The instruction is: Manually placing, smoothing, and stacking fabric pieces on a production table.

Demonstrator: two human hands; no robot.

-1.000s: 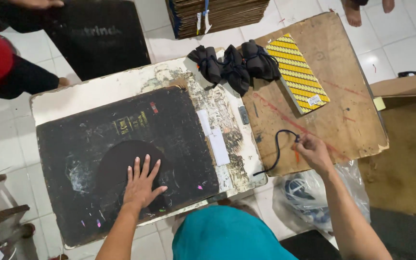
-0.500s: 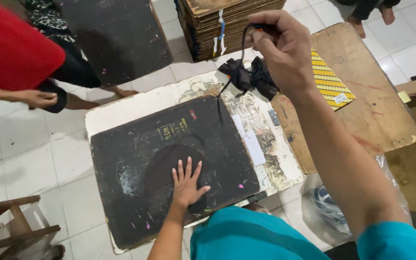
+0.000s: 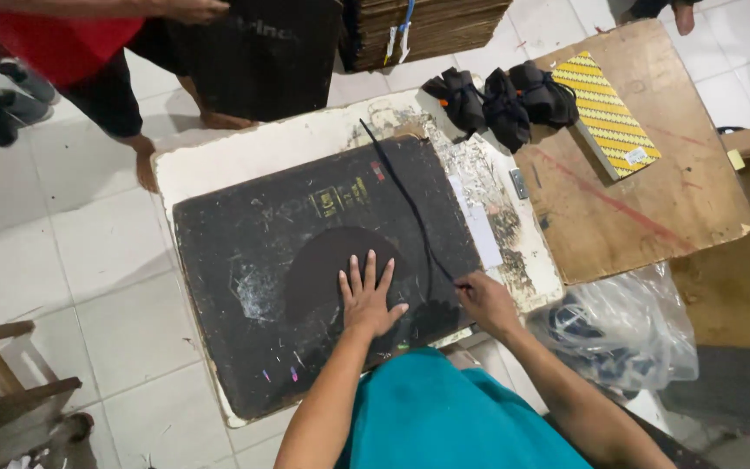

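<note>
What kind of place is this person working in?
Probably a small craft workshop on a tiled floor. The left hand presses a dark sole-shaped piece on a worn black board, the right hand holds a black strap, and strap bundles wait nearby.

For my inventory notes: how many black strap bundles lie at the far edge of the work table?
3, side by side on the seam between the white table and the brown board: left bundle, middle bundle, right bundle beside the yellow patterned book. Others may be hidden.
</note>
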